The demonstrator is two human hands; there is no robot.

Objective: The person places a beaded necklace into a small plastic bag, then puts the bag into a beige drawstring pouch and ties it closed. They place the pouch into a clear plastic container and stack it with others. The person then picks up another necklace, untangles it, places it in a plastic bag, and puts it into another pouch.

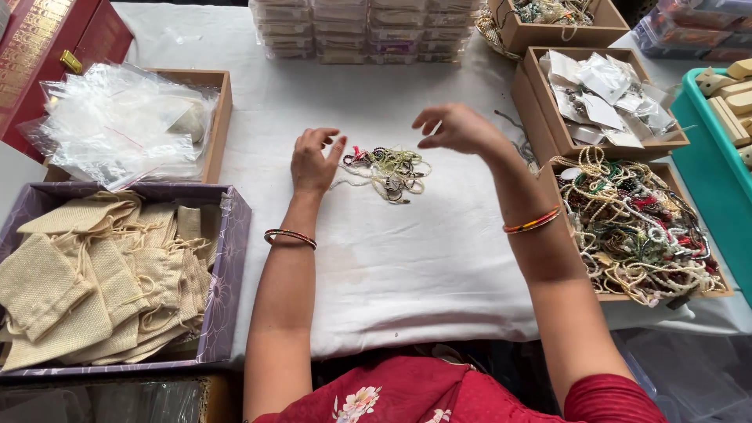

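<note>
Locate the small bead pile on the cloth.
Head view, centre: the small bead pile lies on the white cloth between the left hand and right hand.

We rest our left hand [313, 160] on the white cloth [407, 258], fingers curled, its fingertips just beside a small tangle of beaded strings [388, 171]. Our right hand [458, 128] is raised above the cloth just right of that tangle, fingers loosely bent and holding nothing we can make out. To our right a cardboard box [709, 291] is heaped with bead necklaces [634, 227], and beyond it another box holds small clear packets [607, 98]. To our left a purple box [235, 235] holds burlap drawstring pouches [94, 274], with a box of clear plastic bags [117, 125] behind it.
</note>
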